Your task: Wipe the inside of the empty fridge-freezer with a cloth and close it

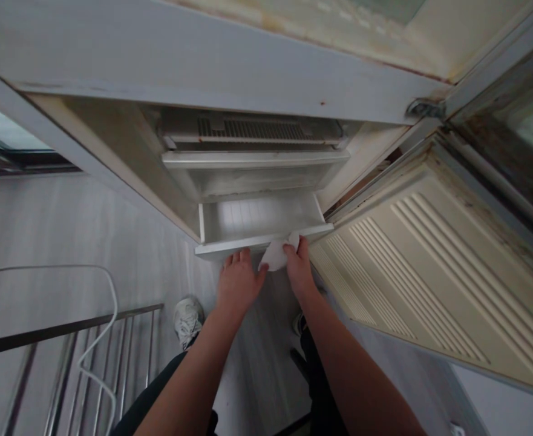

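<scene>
A white drawer (266, 213) at the bottom of an open fridge-freezer compartment is pulled partway out, and its inside shows bare. My right hand (299, 266) is closed on a crumpled white cloth or tissue (276, 254), which rests against the drawer's front edge. My left hand (239, 281) lies at the drawer front, its fingers curled over or against the front panel and the thumb reaching toward the cloth. The undersides of the left fingers are hidden, though they appear to grip the panel.
The compartment door (411, 254) stands swung out on the right. Above the drawer are another drawer front (257, 158) and a vented panel (257, 128). At lower left, a metal rack (75, 333) carries a white cable (112, 290). A shoe (188, 320) is on the grey floor.
</scene>
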A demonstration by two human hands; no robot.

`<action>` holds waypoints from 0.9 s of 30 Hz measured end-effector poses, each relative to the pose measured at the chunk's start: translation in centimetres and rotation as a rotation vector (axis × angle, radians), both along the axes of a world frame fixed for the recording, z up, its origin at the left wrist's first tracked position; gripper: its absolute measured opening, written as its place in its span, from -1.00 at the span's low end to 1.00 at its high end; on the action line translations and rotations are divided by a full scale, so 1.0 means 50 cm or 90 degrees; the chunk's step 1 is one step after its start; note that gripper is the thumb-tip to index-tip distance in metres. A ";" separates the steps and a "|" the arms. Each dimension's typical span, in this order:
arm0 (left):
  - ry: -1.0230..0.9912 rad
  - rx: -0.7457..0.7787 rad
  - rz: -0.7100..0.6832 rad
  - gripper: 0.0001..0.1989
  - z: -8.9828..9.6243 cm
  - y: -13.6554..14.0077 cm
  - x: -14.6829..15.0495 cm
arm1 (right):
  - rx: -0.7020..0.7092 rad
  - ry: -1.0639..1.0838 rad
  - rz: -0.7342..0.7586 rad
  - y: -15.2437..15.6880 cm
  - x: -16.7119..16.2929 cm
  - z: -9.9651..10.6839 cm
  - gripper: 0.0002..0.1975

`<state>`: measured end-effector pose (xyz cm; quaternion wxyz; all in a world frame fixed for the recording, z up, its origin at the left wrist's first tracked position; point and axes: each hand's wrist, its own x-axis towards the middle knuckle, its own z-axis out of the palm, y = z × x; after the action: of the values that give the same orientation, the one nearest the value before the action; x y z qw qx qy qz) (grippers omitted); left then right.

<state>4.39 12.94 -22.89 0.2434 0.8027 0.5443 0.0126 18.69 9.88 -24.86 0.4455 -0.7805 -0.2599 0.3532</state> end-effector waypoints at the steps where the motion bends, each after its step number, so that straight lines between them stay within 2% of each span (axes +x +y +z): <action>1: -0.024 0.001 0.010 -0.43 -0.007 0.007 0.006 | 0.019 0.002 0.012 0.007 0.000 -0.002 -0.55; 5: -0.201 -0.048 0.103 -0.38 -0.033 0.048 0.036 | 0.079 0.024 0.033 0.026 0.004 -0.013 -0.42; 8: -0.433 -0.191 0.259 -0.37 -0.035 0.074 0.062 | 0.121 0.063 0.115 0.034 0.010 -0.017 -0.42; 11: -0.683 -0.339 0.422 -0.51 -0.020 0.085 0.083 | 0.160 0.139 0.160 0.035 0.018 -0.018 -0.45; 13: -0.764 -0.356 0.474 -0.60 -0.011 0.088 0.095 | 0.171 0.192 0.125 0.033 0.027 -0.024 -0.47; 16: -0.807 -0.347 0.503 -0.63 -0.007 0.096 0.113 | 0.166 0.228 0.051 0.023 0.048 -0.040 -0.53; 18: -0.851 -0.350 0.516 -0.64 -0.010 0.109 0.125 | 0.144 0.195 0.039 0.010 0.063 -0.054 -0.60; 20: -0.916 -0.365 0.537 -0.65 -0.015 0.126 0.137 | 0.119 0.128 0.067 -0.007 0.075 -0.066 -0.65; 23: -1.016 -0.412 0.561 -0.66 -0.023 0.151 0.151 | 0.075 0.034 0.125 -0.037 0.084 -0.073 -0.63; 27: -1.075 -0.429 0.520 -0.68 -0.035 0.171 0.166 | 0.030 -0.023 0.187 -0.075 0.098 -0.069 -0.64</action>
<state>12.68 21.50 -24.66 0.7428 0.1710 0.4024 0.5071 23.60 6.15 -28.29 0.4022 -0.7297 -0.3877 0.3942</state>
